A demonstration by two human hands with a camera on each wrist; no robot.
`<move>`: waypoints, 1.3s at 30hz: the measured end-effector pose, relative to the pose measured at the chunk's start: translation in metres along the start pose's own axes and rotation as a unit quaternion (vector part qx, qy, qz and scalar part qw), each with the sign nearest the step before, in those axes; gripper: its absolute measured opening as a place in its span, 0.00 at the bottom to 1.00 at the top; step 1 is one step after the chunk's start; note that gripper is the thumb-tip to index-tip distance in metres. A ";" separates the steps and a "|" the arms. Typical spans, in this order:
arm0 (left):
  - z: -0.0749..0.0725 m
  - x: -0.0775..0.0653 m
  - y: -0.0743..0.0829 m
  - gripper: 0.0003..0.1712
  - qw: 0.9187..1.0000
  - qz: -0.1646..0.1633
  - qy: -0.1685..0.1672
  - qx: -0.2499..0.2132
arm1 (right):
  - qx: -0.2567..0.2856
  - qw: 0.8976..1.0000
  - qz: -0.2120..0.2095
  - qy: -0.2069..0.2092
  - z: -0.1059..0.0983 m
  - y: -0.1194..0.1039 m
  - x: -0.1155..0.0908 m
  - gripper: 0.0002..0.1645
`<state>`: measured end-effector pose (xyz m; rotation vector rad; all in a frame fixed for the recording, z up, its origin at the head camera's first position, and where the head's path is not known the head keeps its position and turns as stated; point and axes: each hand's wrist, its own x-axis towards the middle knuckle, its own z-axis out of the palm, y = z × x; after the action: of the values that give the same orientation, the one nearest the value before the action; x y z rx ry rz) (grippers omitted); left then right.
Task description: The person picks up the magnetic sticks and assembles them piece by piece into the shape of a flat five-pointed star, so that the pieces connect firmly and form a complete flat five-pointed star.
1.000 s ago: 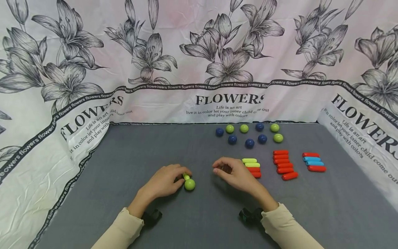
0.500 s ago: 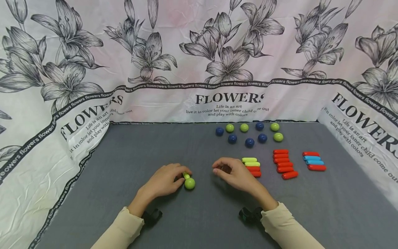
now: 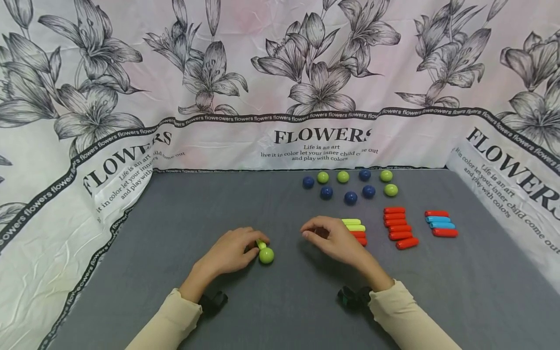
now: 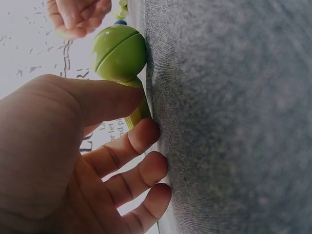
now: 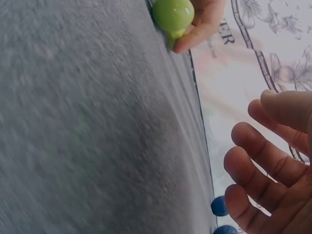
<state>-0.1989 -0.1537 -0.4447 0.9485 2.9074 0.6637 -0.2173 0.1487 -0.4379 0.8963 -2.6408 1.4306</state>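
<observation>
While well inside the edges of the table (image 3: 280,311), left hand (image 3: 232,250) with green stick (image 3: 262,245) in fingers, right hand (image 3: 330,238) loose.

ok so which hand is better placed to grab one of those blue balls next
Probably the right hand: it looks empty and is nearer the blue balls. The left hand pinches the yellow-green stick, which has a green ball at its end.
</observation>
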 end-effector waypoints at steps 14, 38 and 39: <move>0.000 0.000 -0.001 0.16 1.000 0.004 -0.008 0.002 | -0.050 0.994 0.048 0.089 -0.049 0.015 -0.005 0.07; -0.001 -0.002 -0.001 0.17 1.000 0.003 -0.003 -0.016 | -0.138 0.980 0.110 0.097 -0.082 0.046 -0.020 0.15; -0.001 -0.002 -0.001 0.17 1.000 0.002 -0.003 -0.016 | -0.140 0.980 0.112 0.085 -0.083 0.046 -0.020 0.16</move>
<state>-0.1981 -0.1563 -0.4443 0.9523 2.8805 0.7043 -0.2441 0.2417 -0.4298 0.4413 -2.7818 1.0685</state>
